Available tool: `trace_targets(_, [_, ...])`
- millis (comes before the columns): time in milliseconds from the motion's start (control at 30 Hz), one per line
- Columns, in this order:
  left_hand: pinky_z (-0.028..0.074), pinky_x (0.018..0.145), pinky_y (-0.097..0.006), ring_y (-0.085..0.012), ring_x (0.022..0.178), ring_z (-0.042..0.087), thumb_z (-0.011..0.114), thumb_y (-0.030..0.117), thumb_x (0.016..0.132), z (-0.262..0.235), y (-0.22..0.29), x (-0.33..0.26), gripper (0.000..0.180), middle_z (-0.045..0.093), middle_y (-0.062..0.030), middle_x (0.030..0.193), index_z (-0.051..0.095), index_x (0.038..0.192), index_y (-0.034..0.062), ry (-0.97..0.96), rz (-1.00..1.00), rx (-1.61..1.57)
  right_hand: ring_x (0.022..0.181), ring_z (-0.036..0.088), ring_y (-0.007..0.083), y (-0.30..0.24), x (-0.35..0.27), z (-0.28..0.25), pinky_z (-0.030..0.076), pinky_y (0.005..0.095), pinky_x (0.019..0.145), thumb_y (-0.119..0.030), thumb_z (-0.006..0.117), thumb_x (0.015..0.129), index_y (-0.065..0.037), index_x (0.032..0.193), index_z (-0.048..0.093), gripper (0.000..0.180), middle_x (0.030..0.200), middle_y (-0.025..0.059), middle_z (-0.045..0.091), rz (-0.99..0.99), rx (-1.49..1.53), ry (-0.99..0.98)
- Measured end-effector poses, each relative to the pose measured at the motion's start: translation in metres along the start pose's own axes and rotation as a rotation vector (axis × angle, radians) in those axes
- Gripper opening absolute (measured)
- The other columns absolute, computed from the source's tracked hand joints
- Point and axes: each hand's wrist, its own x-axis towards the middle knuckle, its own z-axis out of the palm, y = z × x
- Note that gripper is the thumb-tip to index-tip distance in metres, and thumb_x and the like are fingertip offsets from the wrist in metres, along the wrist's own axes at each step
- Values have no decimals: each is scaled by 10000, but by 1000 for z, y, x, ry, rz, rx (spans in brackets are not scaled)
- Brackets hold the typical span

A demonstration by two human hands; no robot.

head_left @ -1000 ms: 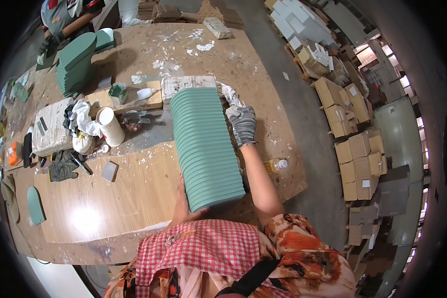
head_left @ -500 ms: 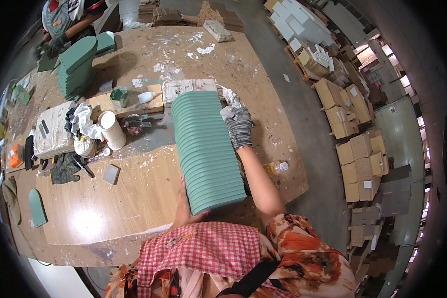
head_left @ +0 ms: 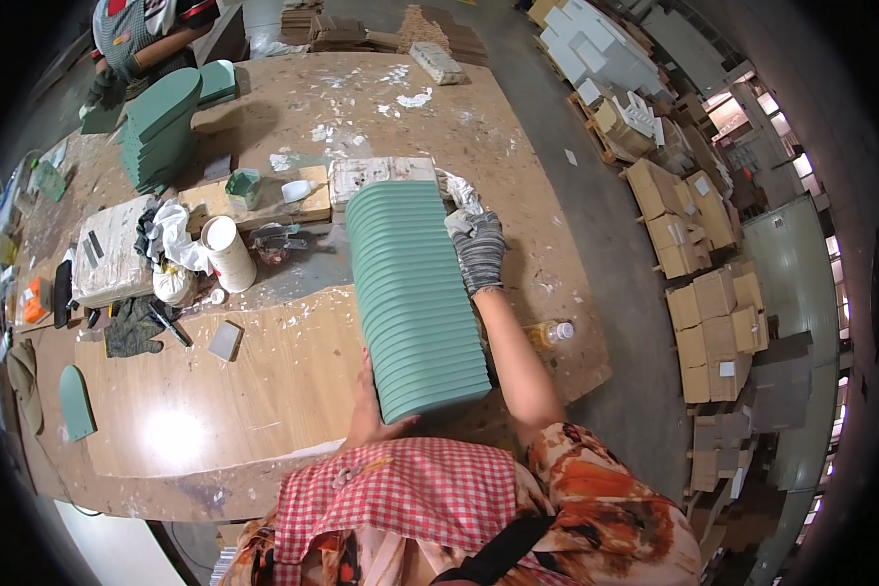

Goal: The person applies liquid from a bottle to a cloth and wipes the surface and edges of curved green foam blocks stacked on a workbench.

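Observation:
A long row of green round-topped boards (head_left: 415,293), pressed face to face, stretches away from me on the table. My left hand (head_left: 366,412) is bare and lies against the near left corner, fingers stretched along the side and thumb spread toward the near end. At the far right side of the row is my right hand (head_left: 480,252), in a grey striped knit glove, its fingers curled around something pale that I cannot make out. A crumpled white cloth (head_left: 462,192) lies just beyond it. The row's far end meets a paint-stained white block (head_left: 381,172).
A white cup (head_left: 229,256), rags and a dark glove (head_left: 134,330) lie to the left, with a single green board (head_left: 75,402) beyond. A small bottle (head_left: 555,333) lies right of my forearm. Across the table, a co-worker handles boards beside a green stack (head_left: 159,132).
My view has shifted slightly, moving the scene a little to the right. Both my hands keep about the same places on the row. The co-worker's gloved hands have moved a little.

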Motion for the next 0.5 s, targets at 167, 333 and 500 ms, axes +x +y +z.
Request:
trace_targets(167, [245,1145,-479,-452,1398,250,902,267,602,5,1,3,1296,147,-291,1548,24,1518,0,-24,21,-10,764,624,234,35,7,22,522,319,749,-32,693,787,28,965,650,193,912,124,668,364,1155,-28])
trace_targets(333, [260,1136,-480,-453,1390,259,905,262,602,3,-2,1,1303,143,-292,1548,17,1521,9,-23,-6,-54,748,621,174,15,11,45,515,301,727,-15,641,813,-9,909,652,97,773,75,668,-104,-140,-138])
trace_targets(500, [264,1142,-462,-413,1394,281,914,247,546,3,-7,-1,1335,206,-254,1542,42,1531,17,35,32,-16,855,578,340,-27,-10,75,469,400,827,-109,704,702,-13,877,678,202,851,179,634,-447,-427,-140])
